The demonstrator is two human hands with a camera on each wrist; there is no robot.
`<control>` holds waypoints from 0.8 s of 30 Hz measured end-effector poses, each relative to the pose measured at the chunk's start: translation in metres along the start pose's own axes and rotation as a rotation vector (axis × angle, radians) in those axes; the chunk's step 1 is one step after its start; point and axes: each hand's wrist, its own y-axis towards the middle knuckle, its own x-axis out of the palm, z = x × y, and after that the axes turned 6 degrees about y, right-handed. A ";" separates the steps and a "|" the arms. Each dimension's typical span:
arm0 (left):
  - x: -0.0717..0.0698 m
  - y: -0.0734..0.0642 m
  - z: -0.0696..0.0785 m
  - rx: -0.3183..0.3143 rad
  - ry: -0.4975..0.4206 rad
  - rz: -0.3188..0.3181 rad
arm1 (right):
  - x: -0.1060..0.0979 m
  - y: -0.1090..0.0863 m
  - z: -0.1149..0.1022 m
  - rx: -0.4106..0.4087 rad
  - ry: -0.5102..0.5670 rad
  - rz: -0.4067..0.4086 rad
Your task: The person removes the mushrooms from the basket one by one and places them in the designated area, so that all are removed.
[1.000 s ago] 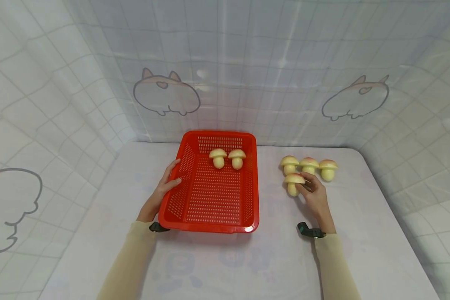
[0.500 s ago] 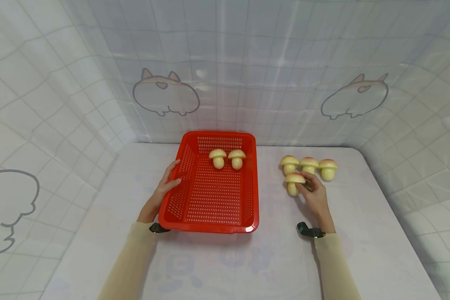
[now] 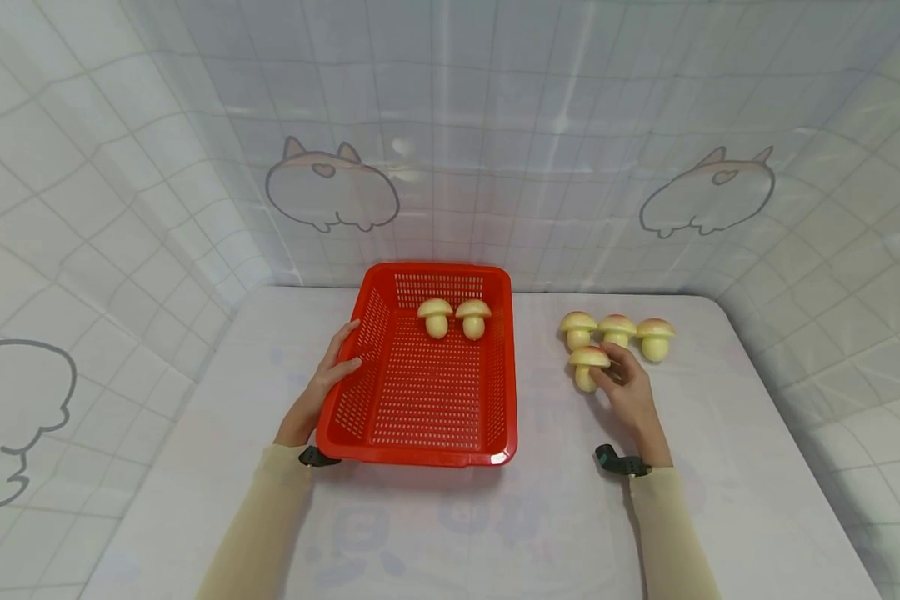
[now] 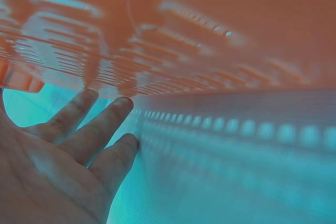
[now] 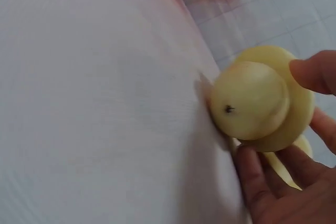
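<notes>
Gripping one long side of the red, rectangular, perforated plastic basket (image 3: pixel 420 454), your left hand (image 3: pixel 318 387) hooks its thumb over the rim in the head view; two matching mushrooms (image 3: pixel 437 317) lie inside. Your right hand (image 3: pixel 628 392) pinches a pale-yellow, dome-capped mushroom (image 3: pixel 587 367) before three others (image 3: pixel 617 330) on the white-covered desk (image 3: pixel 540 533). In the left wrist view, your fingers (image 4: pixel 102 129) reach the slotted wall; brace it lightly. In the right wrist view, the bulbous stem looks smooth, so spread your pinch evenly around the cap.

Looked like a small screened-off rec. booth (image 3: pixel 82 250), approx.: pale-topped table (image 3: pixel 435 533) w/ grid-patterned sheets (image 3: pixel 480 92) on 3 sides, cartoon animal outlines (image 3: pixel 333 187) printed on 'em, & wrist cams (image 3: pixel 621 461) were worn. Couldn't tell if home, lab or office beyond.
</notes>
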 end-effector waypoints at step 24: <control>-0.005 0.004 -0.008 0.012 0.042 0.022 | -0.011 -0.008 -0.053 -0.109 -0.198 -0.032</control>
